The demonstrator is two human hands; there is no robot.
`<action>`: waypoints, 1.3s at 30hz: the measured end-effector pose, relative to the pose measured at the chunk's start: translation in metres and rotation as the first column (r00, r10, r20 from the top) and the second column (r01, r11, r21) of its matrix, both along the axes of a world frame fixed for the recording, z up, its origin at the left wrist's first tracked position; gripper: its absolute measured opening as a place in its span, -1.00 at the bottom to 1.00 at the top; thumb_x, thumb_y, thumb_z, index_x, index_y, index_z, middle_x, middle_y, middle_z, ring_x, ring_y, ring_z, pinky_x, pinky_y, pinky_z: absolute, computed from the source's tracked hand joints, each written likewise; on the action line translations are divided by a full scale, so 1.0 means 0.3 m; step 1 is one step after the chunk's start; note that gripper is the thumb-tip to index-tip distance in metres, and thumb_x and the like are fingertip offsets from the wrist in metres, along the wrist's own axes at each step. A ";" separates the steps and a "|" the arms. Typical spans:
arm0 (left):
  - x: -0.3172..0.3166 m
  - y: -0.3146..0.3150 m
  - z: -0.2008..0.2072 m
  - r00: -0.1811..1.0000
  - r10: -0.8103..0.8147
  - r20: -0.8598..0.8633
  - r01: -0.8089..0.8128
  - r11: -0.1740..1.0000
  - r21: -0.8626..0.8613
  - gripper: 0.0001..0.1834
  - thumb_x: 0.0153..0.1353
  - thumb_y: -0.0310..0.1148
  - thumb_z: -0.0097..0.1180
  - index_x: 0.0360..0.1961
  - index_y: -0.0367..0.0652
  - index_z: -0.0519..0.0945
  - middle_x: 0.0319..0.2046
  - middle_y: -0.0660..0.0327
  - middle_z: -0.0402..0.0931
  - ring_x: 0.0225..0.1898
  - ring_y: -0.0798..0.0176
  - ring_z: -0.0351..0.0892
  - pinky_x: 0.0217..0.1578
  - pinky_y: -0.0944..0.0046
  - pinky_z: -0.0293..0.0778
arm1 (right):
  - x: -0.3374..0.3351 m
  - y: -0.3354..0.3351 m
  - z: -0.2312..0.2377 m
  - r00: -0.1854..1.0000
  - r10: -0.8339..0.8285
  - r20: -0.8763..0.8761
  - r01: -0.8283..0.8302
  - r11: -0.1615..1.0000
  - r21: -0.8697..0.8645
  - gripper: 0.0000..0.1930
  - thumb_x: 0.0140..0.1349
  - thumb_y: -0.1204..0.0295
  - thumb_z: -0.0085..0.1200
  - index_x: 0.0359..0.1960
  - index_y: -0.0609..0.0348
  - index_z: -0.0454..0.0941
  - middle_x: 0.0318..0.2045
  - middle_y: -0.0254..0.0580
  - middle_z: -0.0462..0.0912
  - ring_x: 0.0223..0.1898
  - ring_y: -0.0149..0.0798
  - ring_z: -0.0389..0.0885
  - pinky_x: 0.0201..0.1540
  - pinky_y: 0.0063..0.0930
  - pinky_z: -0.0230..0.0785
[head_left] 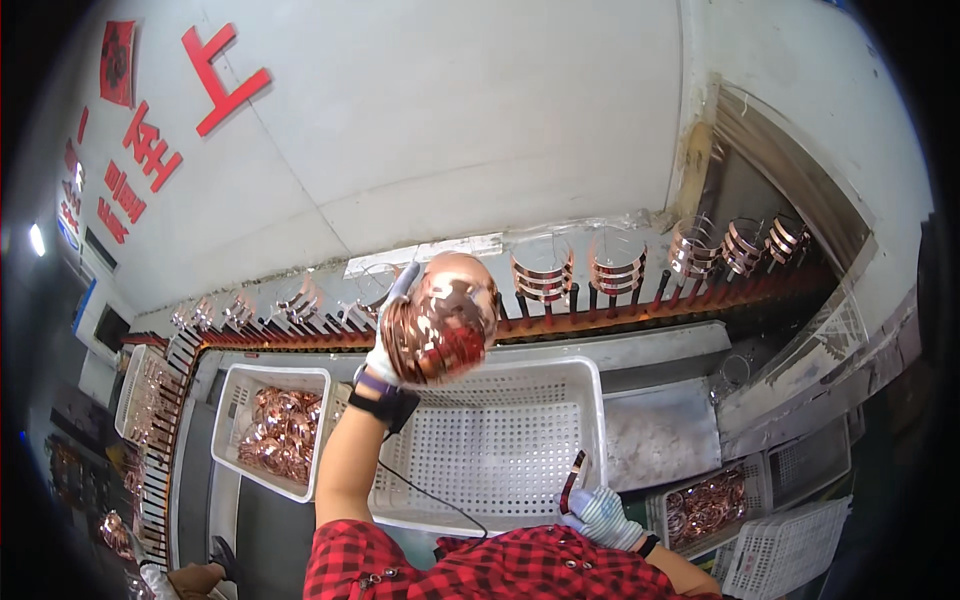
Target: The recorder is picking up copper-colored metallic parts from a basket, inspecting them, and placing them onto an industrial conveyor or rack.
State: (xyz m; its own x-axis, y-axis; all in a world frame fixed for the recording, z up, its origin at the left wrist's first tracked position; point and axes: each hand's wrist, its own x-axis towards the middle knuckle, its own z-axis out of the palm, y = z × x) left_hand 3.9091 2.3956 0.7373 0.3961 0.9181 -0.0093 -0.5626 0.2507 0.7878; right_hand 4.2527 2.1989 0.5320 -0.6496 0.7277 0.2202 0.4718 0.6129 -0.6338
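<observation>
My left hand (384, 352), in a pale glove with a dark band at the wrist, is raised over the large white basket (597, 420). It is closed on a rounded, shiny copper-coloured piece (455, 300), ridged along its left side like nested shells; some fingers are hidden behind it. Lower down, by the basket's right front corner, my right hand (604, 519) wears a striped glove. Its fingers close around a narrow, curved copper-coloured strip (572, 480), which points upward.
Behind the basket runs a conveyor (560, 326) with black upright posts and copper-coloured banded pieces (617, 272). A white basket (224, 420) of copper-coloured parts stands left. More crates (795, 540) sit at lower right. Another person's foot (222, 557) shows at lower left.
</observation>
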 end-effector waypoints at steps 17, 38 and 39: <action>-0.360 -0.855 -0.459 0.542 0.838 0.057 -0.835 0.545 -0.076 -0.21 0.27 -0.02 0.14 0.39 -0.18 0.18 0.29 0.02 0.34 0.26 0.02 0.40 0.28 -0.03 0.40 | -0.058 -0.062 -0.036 0.947 -0.303 -0.106 0.307 0.951 0.029 -0.81 0.21 0.50 0.12 -0.17 0.25 0.65 -0.37 -0.08 0.62 -0.35 -0.10 0.61 -0.26 -0.27 0.46; -1.157 -2.102 -0.438 0.090 0.655 0.750 -0.988 0.154 -0.016 -0.36 0.36 0.06 0.02 0.34 -0.05 0.30 0.27 0.00 0.34 0.16 -0.13 0.44 0.06 -0.21 0.54 | -1.219 -0.465 -0.192 0.905 0.207 -0.371 -0.238 0.971 -0.038 -0.83 0.37 0.54 0.03 -0.06 0.26 0.59 -0.35 -0.28 0.53 -0.38 -0.43 0.45 -0.29 -0.49 0.38; -1.183 -2.152 -0.425 0.098 0.669 0.737 -0.981 0.187 -0.040 -0.36 0.36 0.07 0.00 0.32 -0.08 0.33 0.24 -0.03 0.37 0.15 -0.15 0.46 0.06 -0.22 0.55 | -1.278 -0.473 -0.191 0.897 0.250 -0.365 -0.286 0.957 -0.048 -0.83 0.37 0.54 0.03 -0.06 0.26 0.59 -0.34 -0.27 0.54 -0.37 -0.42 0.47 -0.28 -0.49 0.39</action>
